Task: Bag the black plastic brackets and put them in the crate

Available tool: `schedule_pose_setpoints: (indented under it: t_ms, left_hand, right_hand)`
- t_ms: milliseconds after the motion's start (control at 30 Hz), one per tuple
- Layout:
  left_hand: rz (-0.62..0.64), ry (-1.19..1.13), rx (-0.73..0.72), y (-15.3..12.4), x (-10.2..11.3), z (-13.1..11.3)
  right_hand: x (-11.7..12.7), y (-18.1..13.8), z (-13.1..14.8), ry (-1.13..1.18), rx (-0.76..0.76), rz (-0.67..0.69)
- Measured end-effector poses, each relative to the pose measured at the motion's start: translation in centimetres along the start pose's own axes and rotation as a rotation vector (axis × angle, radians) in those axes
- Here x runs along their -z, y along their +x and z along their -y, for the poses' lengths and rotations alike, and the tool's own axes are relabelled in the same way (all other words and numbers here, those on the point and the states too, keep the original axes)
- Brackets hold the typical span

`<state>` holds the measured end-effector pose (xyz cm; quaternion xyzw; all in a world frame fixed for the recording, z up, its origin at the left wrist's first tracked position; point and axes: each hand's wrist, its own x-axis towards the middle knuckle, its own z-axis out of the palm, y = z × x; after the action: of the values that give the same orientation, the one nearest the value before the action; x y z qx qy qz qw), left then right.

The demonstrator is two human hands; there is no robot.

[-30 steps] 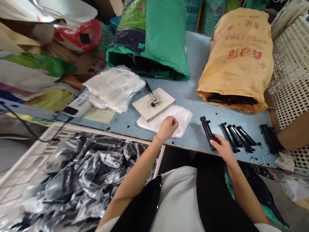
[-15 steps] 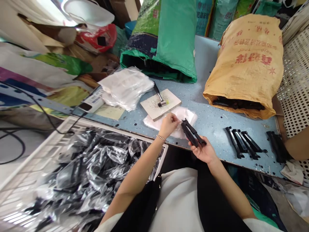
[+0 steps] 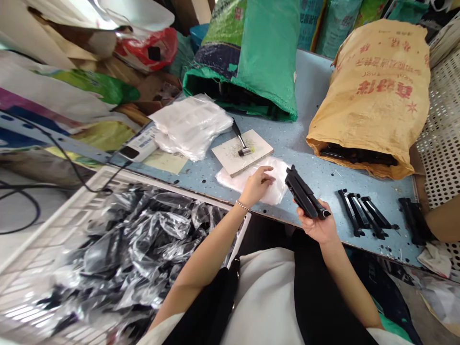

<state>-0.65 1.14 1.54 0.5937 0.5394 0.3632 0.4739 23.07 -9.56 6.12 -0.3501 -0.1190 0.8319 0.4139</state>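
Observation:
My right hand [image 3: 320,229] grips a long black plastic part [image 3: 304,194] by its near end and holds it above the front edge of the table. My left hand [image 3: 258,184] is over a stack of clear plastic bags [image 3: 277,184], its fingers apart and loosely bent with nothing visible in them. Whether the fingertips touch the bags I cannot tell. Behind the stack, a small hammer [image 3: 245,150] with a dark handle lies on a pale slab [image 3: 230,160]. Several black plastic parts [image 3: 362,215] lie in a row on the table to the right.
A green sack [image 3: 269,57] and a tan sack [image 3: 373,91] lie with open mouths facing me, black parts inside. More plastic bags [image 3: 194,122] are piled left. A white crate [image 3: 53,218] holds bagged black parts. Another person's arm [image 3: 445,218] reaches in at the right.
My right hand has moved the black part right, away from my left hand, and turned it. My left hand's fingers have opened from a pinch, over the bags.

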Motion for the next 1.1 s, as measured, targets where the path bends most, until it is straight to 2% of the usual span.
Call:
schedule_pose_setpoints:
  t_ms: [133,333,500,567,700,800,900,1000,1033,1100]
  left_hand:
    - [-0.088,0.142,0.04,0.2,-1.2,-0.2]
    - [-0.086,0.253,-0.003,-0.3,-0.9,0.0]
    - [-0.075,0.601,-0.297,-1.8,1.1,-0.4]
    - [-0.073,0.724,-0.355,-2.1,1.5,-0.4]
    - [-0.058,0.661,-0.385,-2.4,0.9,-0.2]
    - [-0.009,0.548,-0.526,-4.0,-0.3,-0.5]
    - [0.131,0.475,-0.704,-6.5,-1.5,-1.2]
    - [0.185,0.399,-0.74,-8.3,-2.0,-1.6]
    - [0.175,0.374,-0.736,-8.8,-1.7,-1.8]
    - [0.13,0.334,-0.703,-9.7,-0.1,-2.5]
  right_hand:
    - [-0.4,-0.5,-0.2,0.018,-0.072,0.026]
    - [0.0,1.5,-1.4,0.122,-0.142,0.09]
    - [0.9,2.4,-1.7,0.239,-0.084,0.052]
    - [1.1,1.9,-1.7,0.219,-0.079,0.052]
    - [0.6,2.3,-2.1,0.175,-0.136,0.124]
    - [-0.1,4.7,-2.4,0.157,-0.121,0.141]
    - [-0.9,6.9,-2.7,-0.013,0.016,0.016]
    - [-2.2,6.3,-3.1,-0.459,0.184,-0.136]
    - [-2.8,5.5,-3.2,-0.63,0.234,-0.139]
    - [-4.1,3.6,-3.3,-0.868,0.286,-0.039]
